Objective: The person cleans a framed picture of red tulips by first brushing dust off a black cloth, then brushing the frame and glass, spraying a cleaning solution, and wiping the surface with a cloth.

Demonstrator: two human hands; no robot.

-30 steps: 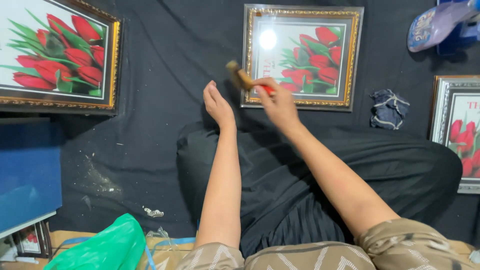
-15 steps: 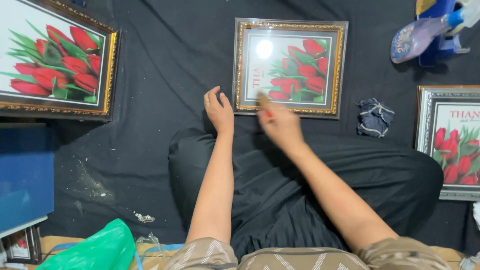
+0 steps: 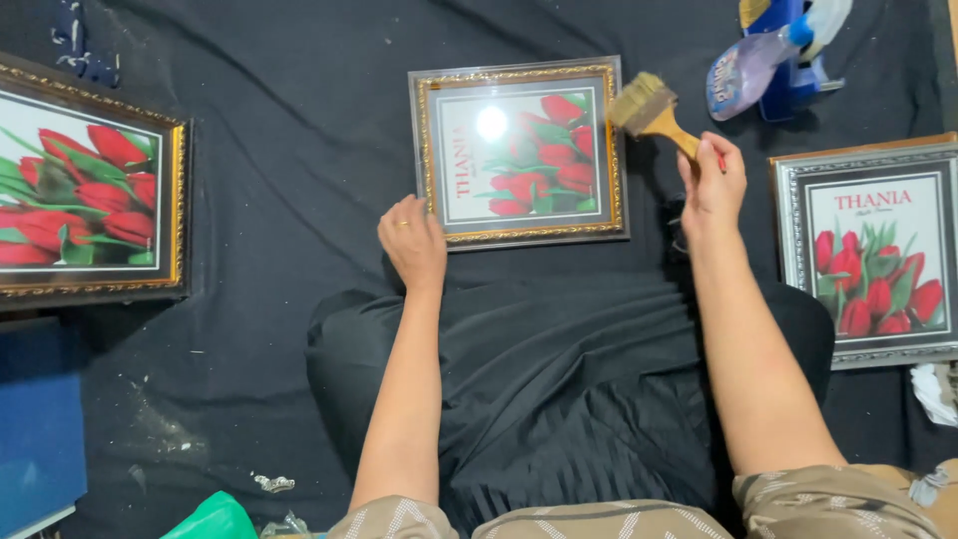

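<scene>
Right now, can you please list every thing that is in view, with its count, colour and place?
gold-framed tulip picture: 1, red flowers, centre, on the black cloth
large gold-framed tulip picture: 1, red flowers, left edge
silver-framed tulip picture: 1, red flowers, right edge
plastic spray bottle: 1, clear and blue, top right
blue flat board: 1, bottom left
green plastic bag: 1, bottom edge
wooden-handled paintbrush: 1, tan bristles, in right hand
left hand: on centre frame's lower left corner
right hand: right of centre frame

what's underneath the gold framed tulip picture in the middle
The gold framed picture lies flat on black cloth. The left hand touches its lower left corner. Anything directly beneath the frame is covered.
</scene>
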